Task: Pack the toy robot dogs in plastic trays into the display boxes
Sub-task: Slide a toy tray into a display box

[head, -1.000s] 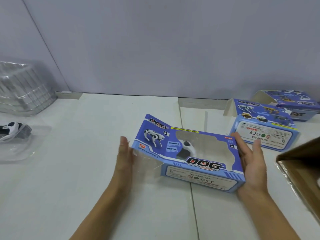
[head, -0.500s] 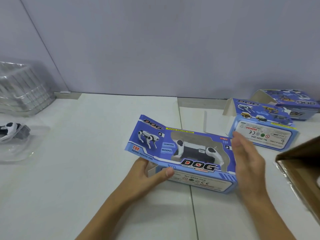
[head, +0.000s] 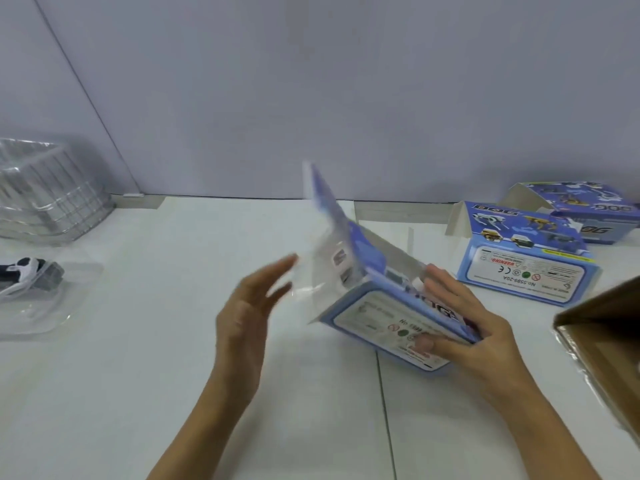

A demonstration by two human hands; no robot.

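Right hand (head: 481, 337) grips the tilted display box (head: 391, 317) above the table (head: 138, 375), thumb on its label side; motion blur hides the contents. Left hand (head: 247, 313) is blurred, fingers loosely spread beside it.

blue display box (head: 391, 313) at centre, motion-blurred, tipped up on one corner, white label panel facing the camera, open end flap sticking up toward 11 o'clock. two more blue dog boxes at 2 o'clock on the table: nearer one (head: 526, 268) with its flap open and label side forward, second box (head: 595, 213) just behind it. toy robot dog (head: 24, 275), black and white, in a clear plastic tray (head: 52, 306) at 9 o'clock.
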